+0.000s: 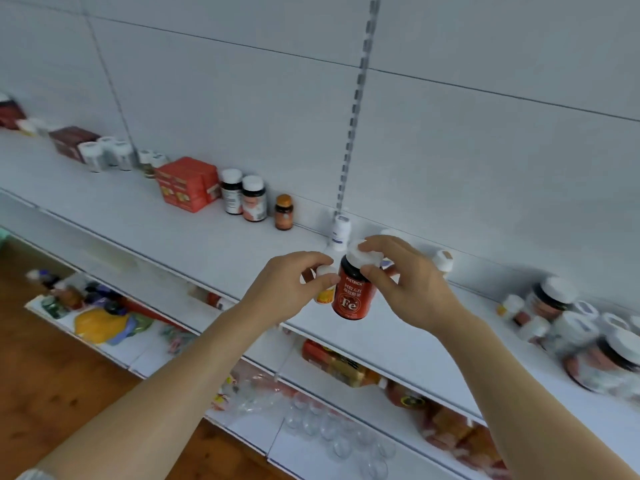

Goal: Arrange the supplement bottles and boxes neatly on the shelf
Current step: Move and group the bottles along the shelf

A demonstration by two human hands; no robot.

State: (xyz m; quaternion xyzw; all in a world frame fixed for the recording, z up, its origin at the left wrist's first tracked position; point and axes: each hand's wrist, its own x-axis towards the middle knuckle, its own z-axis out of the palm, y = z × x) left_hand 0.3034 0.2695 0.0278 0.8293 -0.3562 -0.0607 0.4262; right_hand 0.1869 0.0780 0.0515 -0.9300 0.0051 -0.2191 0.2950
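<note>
My right hand [412,285] grips a dark bottle with a red "Fe" label [350,297] by its white cap, holding it tilted above the white shelf [214,237]. My left hand [294,289] pinches a small white-capped bottle with a yellow label [325,289], right beside the red one. Behind my hands stand a small white bottle [341,232] and another white-capped bottle [443,263]. Further left along the shelf's back stand an amber bottle [284,213], two dark bottles [244,197] and an orange-red box [187,183].
A cluster of white-capped bottles [568,323] crowds the shelf's right end, some lying on their sides. White bottles [107,154] and dark red boxes [71,142] stand at the far left. The lower shelves [311,441] hold packets, glasses and boxes. A wooden floor [45,375] is below left.
</note>
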